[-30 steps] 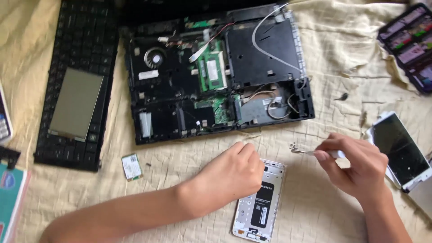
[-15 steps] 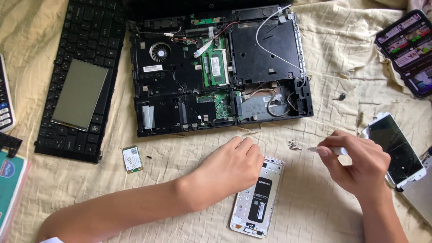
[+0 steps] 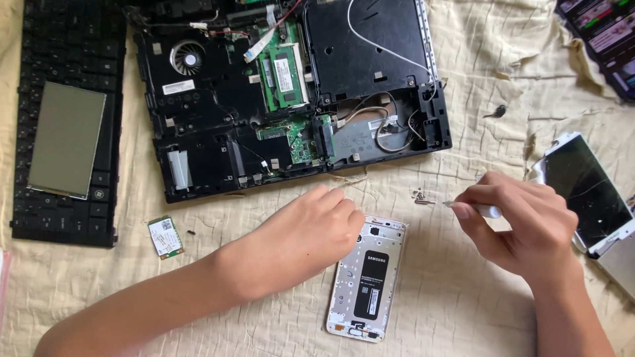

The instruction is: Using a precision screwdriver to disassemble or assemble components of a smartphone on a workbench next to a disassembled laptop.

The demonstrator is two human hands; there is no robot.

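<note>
An opened white phone body (image 3: 368, 280) lies face down on the cream cloth, its dark battery showing. My left hand (image 3: 305, 233) rests on its upper left corner with the fingers curled over the edge. My right hand (image 3: 522, 221) is to the right of the phone and is closed around a thin screwdriver (image 3: 475, 209) with a white handle. The tool's tip points left toward a few tiny screws (image 3: 422, 196) lying on the cloth just above the phone.
A stripped black laptop base (image 3: 291, 92) with bare boards and a fan lies ahead. A detached keyboard (image 3: 63, 119) carrying a grey panel is at left. A small wireless card (image 3: 165, 237) lies near it. A cracked phone screen (image 3: 585, 188) sits at right, a parts case (image 3: 605, 33) top right.
The view has shifted so the laptop sits higher and larger in frame. My right hand has drifted slightly down and left with the screwdriver; my left hand stays on the phone.
</note>
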